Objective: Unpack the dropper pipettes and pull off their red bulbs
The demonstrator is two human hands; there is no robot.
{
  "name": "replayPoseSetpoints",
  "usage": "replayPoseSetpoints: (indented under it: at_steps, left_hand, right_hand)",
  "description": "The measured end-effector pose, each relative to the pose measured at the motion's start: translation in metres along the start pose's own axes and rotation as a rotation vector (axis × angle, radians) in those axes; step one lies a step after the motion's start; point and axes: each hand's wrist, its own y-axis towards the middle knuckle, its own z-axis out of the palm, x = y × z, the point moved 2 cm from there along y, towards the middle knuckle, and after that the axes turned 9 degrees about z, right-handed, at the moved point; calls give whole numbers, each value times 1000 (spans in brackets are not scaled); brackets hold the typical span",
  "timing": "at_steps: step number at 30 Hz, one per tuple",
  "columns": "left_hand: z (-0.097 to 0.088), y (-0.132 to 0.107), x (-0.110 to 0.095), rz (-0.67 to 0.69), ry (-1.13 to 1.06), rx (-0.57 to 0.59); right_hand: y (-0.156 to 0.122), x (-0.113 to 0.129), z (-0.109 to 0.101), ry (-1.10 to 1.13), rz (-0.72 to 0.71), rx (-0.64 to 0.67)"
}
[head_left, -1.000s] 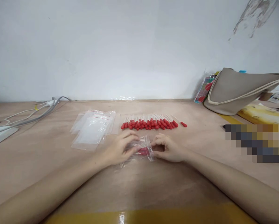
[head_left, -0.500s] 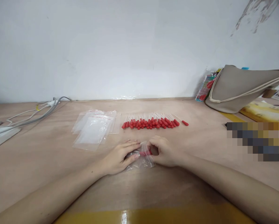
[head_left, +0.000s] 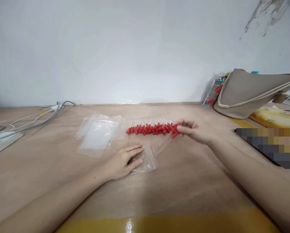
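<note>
red tips (head_left: 174, 134) sit pinched in the right hand (head_left: 195, 131), partly hidden; their stems (head_left: 163, 145) blur. the left hand (head_left: 122, 162), spread loosely, hides one end of a bag (head_left: 148, 160).

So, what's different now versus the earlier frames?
The right hand has left the clear bag, moving rightward and forward, and now holds red-tipped sticks beyond it. Red no longer shows at the bag. Unchanged: left hand on the bag, overlapping bags farther left.

No text can be read; any lettering on the colourful packet (head_left: 213, 92) is too small.
</note>
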Motion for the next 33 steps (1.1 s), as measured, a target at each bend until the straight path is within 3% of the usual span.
replayPoseSetpoints:
  at_steps: [4, 6, 8, 10, 14, 19, 24, 27, 29, 30, 33]
  left_hand:
    - [-1, -1, 2, -41, 85, -2]
    - [-1, 0, 1, -55, 100, 10]
    - [-1, 0, 0, -64, 105, 14]
    - [-1, 1, -1, -67, 106, 14]
    - [0, 0, 0, -62, 99, 4]
    - [1, -1, 1, -51, 95, -8]
    - [0, -1, 2, -50, 97, -10]
    - [0, 0, 1, -45, 92, -25]
    - [0, 1, 1, -52, 87, -30]
    - [1, 2, 1, -56, 85, -33]
    - [2, 4, 1, -61, 75, -50]
  right_hand:
    - [1, 18, -38, -117, -289, -490]
    - [0, 16, -44, -249, -474, -694]
    - [3, 6, -43, -445, -581, -803]
    - [7, -10, -37, -639, -603, -786]
    - [15, -38, -28, -909, -595, -632]
    - [15, -47, -25, -1161, -556, -547]
    - [8, -33, -27, -1275, -526, -695]
    - [-1, -18, -18, -1162, -590, -899]
    - [-9, -9, 0, -1063, -668, -917]
    - [-13, -6, 13, -1026, -713, -842]
    - [-24, -3, 60, -999, -780, -280]
